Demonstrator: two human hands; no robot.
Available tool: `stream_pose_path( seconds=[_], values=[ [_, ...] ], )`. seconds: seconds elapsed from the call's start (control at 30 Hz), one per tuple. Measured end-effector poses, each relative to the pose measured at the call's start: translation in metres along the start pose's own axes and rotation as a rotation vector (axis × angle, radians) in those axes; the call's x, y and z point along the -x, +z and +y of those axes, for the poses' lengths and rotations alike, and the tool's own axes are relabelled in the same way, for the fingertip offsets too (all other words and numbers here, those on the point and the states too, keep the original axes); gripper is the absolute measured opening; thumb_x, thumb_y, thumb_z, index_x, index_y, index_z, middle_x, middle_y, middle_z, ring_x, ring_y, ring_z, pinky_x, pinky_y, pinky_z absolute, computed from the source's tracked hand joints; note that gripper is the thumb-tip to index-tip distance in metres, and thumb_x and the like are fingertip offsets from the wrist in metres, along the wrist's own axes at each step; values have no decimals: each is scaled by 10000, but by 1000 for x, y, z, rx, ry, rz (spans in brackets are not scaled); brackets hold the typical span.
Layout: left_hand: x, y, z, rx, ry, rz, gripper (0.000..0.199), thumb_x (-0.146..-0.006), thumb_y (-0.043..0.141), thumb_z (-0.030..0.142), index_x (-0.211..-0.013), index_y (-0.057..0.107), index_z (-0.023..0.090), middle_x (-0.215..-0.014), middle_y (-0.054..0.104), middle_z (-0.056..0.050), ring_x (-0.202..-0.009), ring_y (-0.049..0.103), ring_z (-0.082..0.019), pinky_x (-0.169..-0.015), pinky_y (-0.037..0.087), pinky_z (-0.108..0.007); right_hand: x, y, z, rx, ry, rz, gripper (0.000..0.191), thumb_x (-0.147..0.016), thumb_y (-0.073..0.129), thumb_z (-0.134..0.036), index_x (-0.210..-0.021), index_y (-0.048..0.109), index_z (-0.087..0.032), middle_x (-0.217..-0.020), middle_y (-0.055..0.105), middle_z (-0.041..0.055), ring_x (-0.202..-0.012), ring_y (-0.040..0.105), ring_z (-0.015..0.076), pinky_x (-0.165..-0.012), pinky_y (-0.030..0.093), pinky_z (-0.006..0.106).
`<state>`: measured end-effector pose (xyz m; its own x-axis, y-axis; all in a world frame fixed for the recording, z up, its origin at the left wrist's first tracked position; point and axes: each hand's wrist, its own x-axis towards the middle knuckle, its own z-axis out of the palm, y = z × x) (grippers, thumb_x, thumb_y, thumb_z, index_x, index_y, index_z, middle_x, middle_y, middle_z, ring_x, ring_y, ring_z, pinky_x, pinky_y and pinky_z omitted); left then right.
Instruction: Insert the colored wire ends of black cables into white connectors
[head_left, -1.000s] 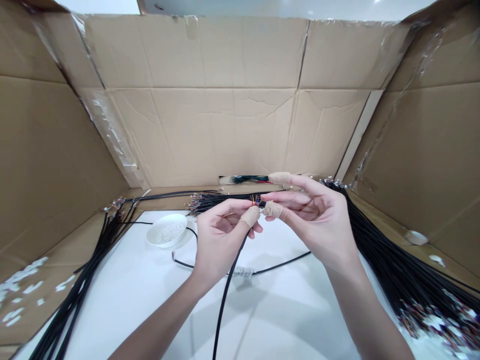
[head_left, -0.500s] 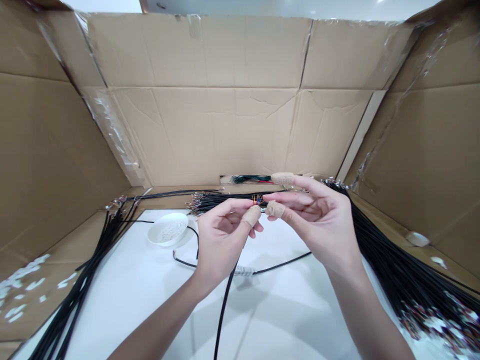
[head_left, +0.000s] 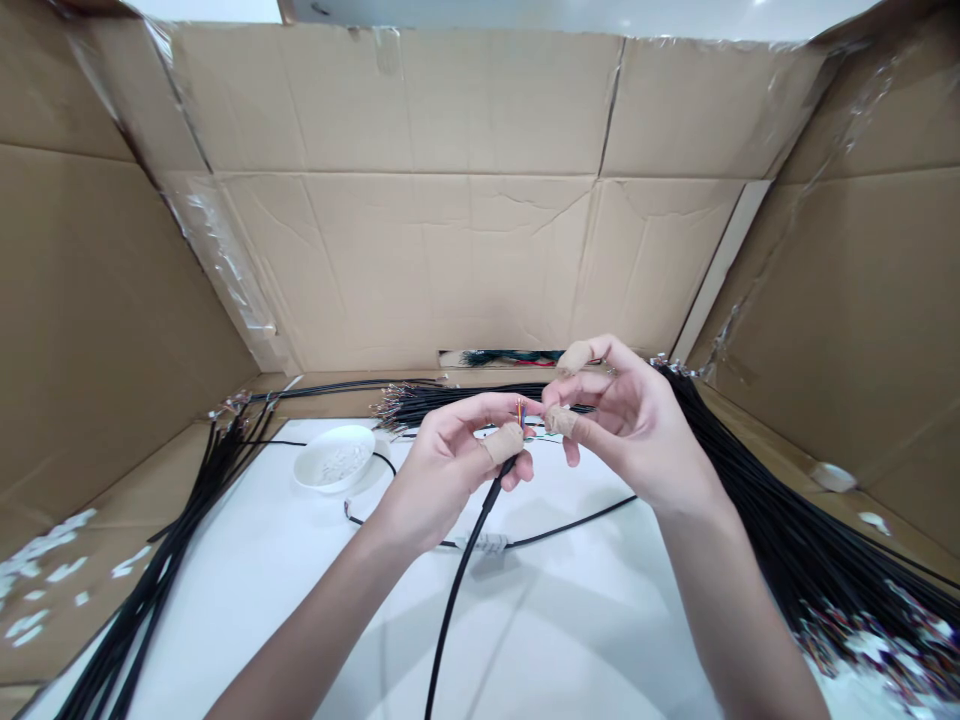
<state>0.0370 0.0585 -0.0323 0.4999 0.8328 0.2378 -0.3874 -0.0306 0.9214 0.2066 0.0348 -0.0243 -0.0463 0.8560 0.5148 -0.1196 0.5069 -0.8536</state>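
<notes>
A black cable (head_left: 463, 572) rises from the bottom edge to my left hand (head_left: 457, 462), whose thumb and fingers pinch it near its end. Short coloured wires (head_left: 520, 412) stick up out of that grip. Just right of them is my right hand (head_left: 626, 425), its thumb and index finger closed close to the wires. Whatever lies between those right fingertips is too small to make out. Tan wraps cover both thumbs and one right fingertip.
A white bowl (head_left: 334, 460) with small white pieces stands on the white table (head_left: 585, 610). Bundles of black cables lie left (head_left: 180, 540), behind (head_left: 457, 402) and right (head_left: 757, 500). A white labelled piece (head_left: 487, 543) sits on another cable. Cardboard walls (head_left: 450, 250) enclose the table.
My left hand has turned, and more of the cable shows below its thumb. The wires now stand in a tighter bunch. My right hand has shifted slightly, its fingers more curled.
</notes>
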Motion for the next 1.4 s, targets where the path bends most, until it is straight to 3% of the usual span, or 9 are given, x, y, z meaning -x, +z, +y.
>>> stream_pose_path(
  seconds=[0.27, 0.47, 0.7, 1.0, 1.17, 1.23, 1.33, 1.4],
  values=[
    [3, 4, 8, 73, -97, -17, 174, -744, 821, 153, -748, 647, 147, -885, 677, -12, -576, 679, -100, -500, 475, -172, 1, 3, 2, -4, -77, 19, 303, -813, 671, -70, -832, 408, -219, -753, 641, -43, -581, 563, 70, -434, 533, 173],
    [2, 2, 4, 97, -90, 88, 207, -706, 834, 109, -734, 630, 135, -770, 679, 10, -604, 707, -118, -538, 527, -165, 2, 7, 0, -9, -128, 54, 340, -800, 699, -66, -791, 398, -223, -744, 660, -48, -575, 588, 64, -456, 547, 163],
    [-6, -9, -2, 179, -110, 222, 242, -653, 831, 41, -738, 622, 129, -632, 684, 12, -565, 689, -107, -561, 558, -161, -8, 4, 14, -49, -32, 98, 358, -721, 822, -150, -877, 504, -205, -724, 729, -26, -579, 671, 96, -474, 579, 172],
    [-11, -10, -7, 273, -151, 387, 209, -748, 704, -60, -758, 610, 126, -654, 707, -19, -612, 698, -109, -621, 600, -191, -3, 20, 18, -78, -42, 233, 426, -597, 887, -99, -827, 544, -202, -682, 730, -33, -606, 707, 115, -577, 616, 194],
    [-11, -11, 17, 308, -138, 443, 230, -810, 651, -73, -718, 599, 131, -656, 685, -10, -587, 685, -84, -554, 566, -129, -6, 27, 25, -199, -52, 330, 409, -755, 799, -246, -916, 424, -271, -768, 686, -98, -703, 702, 70, -704, 600, 191],
    [-13, -13, 35, 331, -110, 467, 250, -865, 586, -64, -711, 590, 133, -667, 682, -8, -578, 677, -63, -571, 570, -114, 0, 33, 32, -238, 74, 188, 438, -739, 806, -293, -950, 423, -273, -763, 688, -90, -677, 701, 90, -680, 603, 222],
    [-20, -20, 65, 360, -75, 488, 267, -914, 526, -31, -708, 589, 127, -655, 675, -24, -566, 672, -58, -532, 551, -85, 22, 52, 44, -261, 423, -294, 533, -560, 906, -271, -947, 548, -195, -660, 718, -10, -519, 691, 177, -500, 592, 300],
    [-27, -26, 85, 366, -56, 493, 208, -890, 583, -13, -743, 616, 130, -645, 676, -27, -549, 661, -69, -501, 553, -96, 42, 70, 50, -262, 612, -544, 549, -506, 918, -209, -944, 588, -174, -646, 720, 0, -474, 680, 175, -454, 568, 275]
  ],
)
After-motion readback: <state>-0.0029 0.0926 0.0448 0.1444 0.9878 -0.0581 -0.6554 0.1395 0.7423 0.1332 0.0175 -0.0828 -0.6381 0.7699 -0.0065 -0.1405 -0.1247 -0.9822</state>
